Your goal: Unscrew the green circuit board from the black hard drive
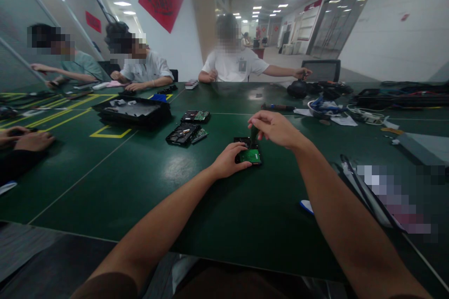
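Observation:
A hard drive (250,156) lies flat on the green table with its green circuit board facing up. My left hand (229,160) grips it from the left, thumb along the near side and fingers over the far part. Above the drive, my right hand (275,128) is closed around a dark upright screwdriver (254,135). The screwdriver's lower end points down at the drive; its exact contact spot is too small to make out. Left of the drive lie an opened drive (182,133), a loose circuit board (199,136) and another drive (195,116).
A black tray (135,111) stands further left. To the right are a tool with a dark handle (277,107), a bowl of blue items (324,106) and tangled cables (366,114). Co-workers sit across the table, and another person's hands (28,140) rest at the left edge.

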{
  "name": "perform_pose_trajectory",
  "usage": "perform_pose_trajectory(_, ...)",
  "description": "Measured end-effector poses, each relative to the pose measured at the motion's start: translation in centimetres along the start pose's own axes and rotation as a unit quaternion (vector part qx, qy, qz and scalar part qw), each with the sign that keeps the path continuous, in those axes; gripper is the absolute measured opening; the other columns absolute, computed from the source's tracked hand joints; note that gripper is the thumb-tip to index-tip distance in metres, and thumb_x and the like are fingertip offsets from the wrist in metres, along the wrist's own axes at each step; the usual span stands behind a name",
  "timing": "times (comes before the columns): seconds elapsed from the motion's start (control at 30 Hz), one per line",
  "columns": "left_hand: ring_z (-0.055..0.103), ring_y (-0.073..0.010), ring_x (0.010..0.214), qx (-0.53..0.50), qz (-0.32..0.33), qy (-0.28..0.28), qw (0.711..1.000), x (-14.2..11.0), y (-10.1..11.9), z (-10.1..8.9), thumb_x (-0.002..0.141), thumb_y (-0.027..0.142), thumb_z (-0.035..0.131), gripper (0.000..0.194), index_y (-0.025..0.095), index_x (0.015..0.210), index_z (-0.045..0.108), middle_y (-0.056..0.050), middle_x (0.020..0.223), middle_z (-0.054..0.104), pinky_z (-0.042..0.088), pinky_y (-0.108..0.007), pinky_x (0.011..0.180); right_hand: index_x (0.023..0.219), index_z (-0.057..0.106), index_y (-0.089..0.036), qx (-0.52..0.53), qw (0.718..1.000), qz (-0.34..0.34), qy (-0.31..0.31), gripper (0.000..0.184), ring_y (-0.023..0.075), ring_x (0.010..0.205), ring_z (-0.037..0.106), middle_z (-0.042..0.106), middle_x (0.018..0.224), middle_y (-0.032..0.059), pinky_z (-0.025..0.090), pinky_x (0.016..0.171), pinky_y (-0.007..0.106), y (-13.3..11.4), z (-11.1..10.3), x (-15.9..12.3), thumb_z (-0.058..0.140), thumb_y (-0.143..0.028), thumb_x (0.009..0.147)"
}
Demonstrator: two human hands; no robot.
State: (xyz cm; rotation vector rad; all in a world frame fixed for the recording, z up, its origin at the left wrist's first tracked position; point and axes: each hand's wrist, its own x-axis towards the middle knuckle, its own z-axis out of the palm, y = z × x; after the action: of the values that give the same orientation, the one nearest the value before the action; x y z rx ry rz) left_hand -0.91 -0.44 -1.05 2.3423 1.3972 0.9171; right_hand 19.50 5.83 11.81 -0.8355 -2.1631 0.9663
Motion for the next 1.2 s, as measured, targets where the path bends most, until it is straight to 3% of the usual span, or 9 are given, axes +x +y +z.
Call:
perform_pose_trajectory(0.23, 0.049, -0.0303, 0.138, 0.0, 0.002, -0.001, 1.0, -0.09, -0.04, 0.06, 0.083, 0.049, 0.076, 0.06, 0.021, 0.133, 0.059, -0.012, 0.144, 0.056, 0.041, -0.05, 0.117, 0.103, 0.069, -0.02, 0.004, 1.0, 0.008, -0.026, 0.027, 0.0149, 0.064, 0.065, 0.069, 0.08, 0.0054, 0.051, 0.058, 0.03, 0.06, -0.09, -0.02, 0.05, -0.039, 0.1)
perform_pose_trajectory(0.37, 0.049, -0.0292, 0.138, 0.003, 0.009, 0.004, 1.0, -0.15, -0.18, 0.19, 0.083, 0.05, 0.075, 0.06, 0.021, 0.133, 0.059, -0.012, 0.143, 0.057, 0.04, -0.048, 0.118, 0.1, 0.072, -0.021, -0.038, 0.999, -0.005, -0.008, 0.027, 0.0152, 0.066, 0.063, 0.072, 0.089, 0.0061, 0.049, 0.061, 0.031, 0.06, -0.22, -0.08, 0.055, -0.043, 0.096)
perform_pose_trajectory(0.5, 0.049, -0.0296, 0.138, 0.005, 0.005, 0.001, 1.0, -0.15, -0.29, 0.2, 0.083, 0.051, 0.075, 0.061, 0.021, 0.133, 0.059, -0.012, 0.143, 0.057, 0.041, -0.048, 0.117, 0.091, 0.072, -0.021, -0.077, 0.997, -0.004, 0.021, 0.024, 0.0159, 0.068, 0.063, 0.07, 0.082, 0.0043, 0.047, 0.064, 0.031, -0.13, -0.17, -0.13, 0.061, -0.041, 0.092)
perform_pose_trajectory(0.57, 0.05, -0.0298, 0.138, 0.004, 0.005, 0.001, 1.0, -0.16, -0.29, 0.19, 0.083, 0.051, 0.075, 0.061, 0.021, 0.133, 0.06, -0.012, 0.143, 0.057, 0.041, -0.048, 0.117, 0.091, 0.07, -0.02, -0.073, 0.997, 0.006, 0.028, 0.023, 0.0145, 0.062, 0.062, 0.07, 0.079, 0.0036, 0.046, 0.061, 0.031, -0.21, -0.01, -0.17, 0.061, -0.041, 0.092)
perform_pose_trajectory(0.7, 0.049, -0.0297, 0.138, 0.004, 0.006, -0.001, 1.0, -0.15, -0.19, 0.22, 0.083, 0.051, 0.074, 0.061, 0.02, 0.133, 0.06, -0.013, 0.143, 0.057, 0.041, -0.048, 0.117, 0.097, 0.067, -0.02, -0.02, 1.0, -0.003, 0.011, 0.025, 0.0118, 0.058, 0.061, 0.073, 0.096, 0.0061, 0.046, 0.056, 0.03, -0.11, 0.27, -0.13, 0.054, -0.041, 0.097)
perform_pose_trajectory(0.9, 0.049, -0.029, 0.138, -0.001, 0.003, 0.001, 1.0, -0.16, -0.15, 0.25, 0.083, 0.051, 0.075, 0.061, 0.02, 0.134, 0.059, -0.013, 0.142, 0.057, 0.04, -0.047, 0.118, 0.111, 0.069, -0.021, 0.004, 1.0, 0.01, -0.007, 0.026, 0.0172, 0.066, 0.065, 0.07, 0.077, 0.0048, 0.052, 0.063, 0.033, 0.4, 0.04, 0.07, 0.052, -0.035, 0.097)
perform_pose_trajectory(1.03, 0.05, -0.0299, 0.138, -0.005, -0.004, 0.004, 1.0, -0.22, -0.22, 0.18, 0.082, 0.051, 0.076, 0.066, 0.02, 0.136, 0.057, -0.013, 0.143, 0.057, 0.04, -0.048, 0.118, 0.095, 0.072, -0.021, -0.045, 0.998, -0.006, 0.033, 0.019, 0.0171, 0.074, 0.065, 0.071, 0.089, 0.0053, 0.051, 0.066, 0.032, 0.35, 0.0, 0.09, 0.062, -0.037, 0.09)
perform_pose_trajectory(1.2, 0.051, -0.0299, 0.137, -0.001, 0.0, 0.003, 1.0, -0.17, -0.28, 0.17, 0.082, 0.052, 0.076, 0.065, 0.019, 0.135, 0.059, -0.014, 0.141, 0.058, 0.041, -0.048, 0.117, 0.092, 0.07, -0.02, -0.043, 0.999, 0.003, 0.031, 0.021, 0.0136, 0.062, 0.061, 0.07, 0.084, 0.0044, 0.047, 0.061, 0.031, 0.04, 0.1, -0.03, 0.061, -0.039, 0.091)
